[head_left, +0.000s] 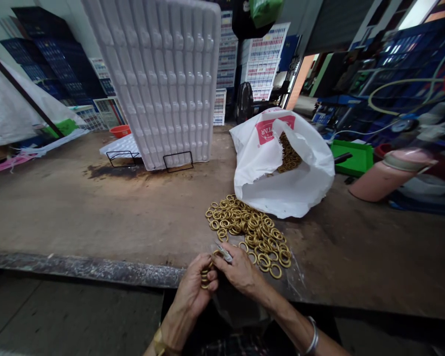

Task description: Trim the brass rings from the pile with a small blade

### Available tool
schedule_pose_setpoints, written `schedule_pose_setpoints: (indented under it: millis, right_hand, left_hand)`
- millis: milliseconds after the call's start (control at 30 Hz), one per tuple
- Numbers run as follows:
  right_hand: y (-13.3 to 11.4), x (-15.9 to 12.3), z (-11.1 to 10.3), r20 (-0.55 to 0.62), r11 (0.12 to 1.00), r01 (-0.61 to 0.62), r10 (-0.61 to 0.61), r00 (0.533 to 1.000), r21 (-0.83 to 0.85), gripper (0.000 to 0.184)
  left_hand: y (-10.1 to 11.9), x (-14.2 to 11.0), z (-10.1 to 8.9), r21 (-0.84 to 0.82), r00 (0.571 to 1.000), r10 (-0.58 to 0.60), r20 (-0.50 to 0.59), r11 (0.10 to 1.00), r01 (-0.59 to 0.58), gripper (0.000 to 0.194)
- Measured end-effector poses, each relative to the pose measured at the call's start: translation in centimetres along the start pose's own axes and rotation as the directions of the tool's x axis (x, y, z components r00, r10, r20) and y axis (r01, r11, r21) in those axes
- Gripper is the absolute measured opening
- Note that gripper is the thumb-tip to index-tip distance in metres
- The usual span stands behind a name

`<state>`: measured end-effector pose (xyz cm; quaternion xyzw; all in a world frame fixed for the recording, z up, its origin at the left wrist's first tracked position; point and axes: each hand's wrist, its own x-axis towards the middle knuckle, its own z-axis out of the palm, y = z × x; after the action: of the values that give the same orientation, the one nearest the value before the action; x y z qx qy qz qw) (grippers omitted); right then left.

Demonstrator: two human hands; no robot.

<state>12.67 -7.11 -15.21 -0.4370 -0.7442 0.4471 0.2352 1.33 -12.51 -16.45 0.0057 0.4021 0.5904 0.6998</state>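
Several small round brass-coloured metal rings (205, 279) are held stacked in the curled fingers of the L hand (195, 287). A small pointed tool w/ pale handle (225, 253) is gripped in the R hand (240, 269), its fingertips brought up to the L fingertips, approx. touching; exact contact is hidden. Both hands are held at the near edge of the brown worn wooden table (151, 212).

Progress: judged early/mid, since only a handful is in hand vs. a big loose heap of brass-coloured rings (248, 222) just beyond the R hand. More of the same rings (289, 155) can be seen thru the mouth of the white woven plastic sack (252, 168) behind the heap. Handled vs. unhandled rings can't be told apart; no separate finished pile is made out, so amt done = unclear. Most is presumably left.

Text: on the sack's red printed label (267, 131), inverted letters are seen, prob. "STAR" or the end of a longer word; the rest is cut off by a fold. Small ®-type mark is printed nearby. Markings on the stacked white plastic crates (263, 59) can't be read, nor can the round gauge dial (402, 123) at far R.
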Motion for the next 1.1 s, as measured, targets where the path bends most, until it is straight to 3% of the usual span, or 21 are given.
schedule_pose_setpoints:
  millis: [233,600,1100]
  right_hand:
    - [0.26,0.3,0.03,0.001,0.995,-0.045,0.045,0.999,0.091,0.019]
    - [0.07,-0.41,0.1,-0.002,0.999,0.007,-0.007,1.0,-0.045,0.026]
    - [0.37,0.2,-0.29,0.037,0.985,-0.054,0.048,0.998,0.163,0.023]
  left_hand:
    - [-0.28,-0.51,0.19,0.071,0.999,0.032,-0.024,0.997,-0.03,0.031]
    - [-0.5,0.14,0.59,0.04,0.992,0.103,-0.067,0.994,-0.1,0.036]
    - [-0.27,-0.06,0.44,0.099,0.998,0.048,-0.027,0.994,-0.045,0.033]
